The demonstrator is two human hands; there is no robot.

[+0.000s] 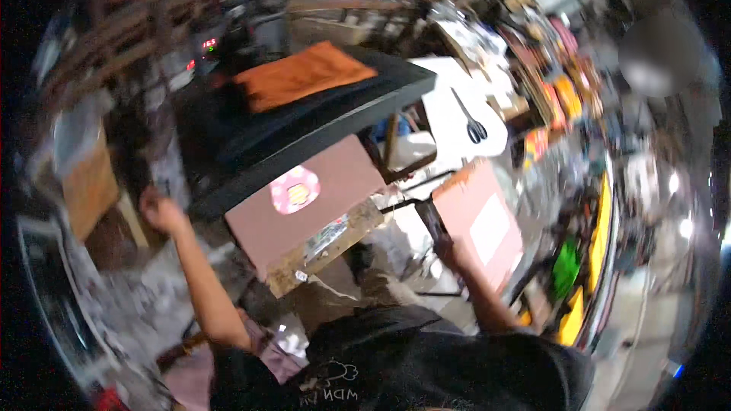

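Observation:
My left hand is raised beside the left end of a black slab-like bed of a machine; motion blur hides how its fingers lie. An orange cloth piece lies on that bed. In front of it is a flat brownish-pink board bearing a pink spotted cutout with a yellow-striped middle. My right hand is closed around the near end of a dark, elongated object, too blurred to name. This is at the left edge of a second pink surface with a white sheet on it.
Black-handled scissors lie on a white surface beyond the right board. Red lit displays glow behind the black bed. A wooden panel stands at left. Colourful piles, a green item and a yellow edge line the right.

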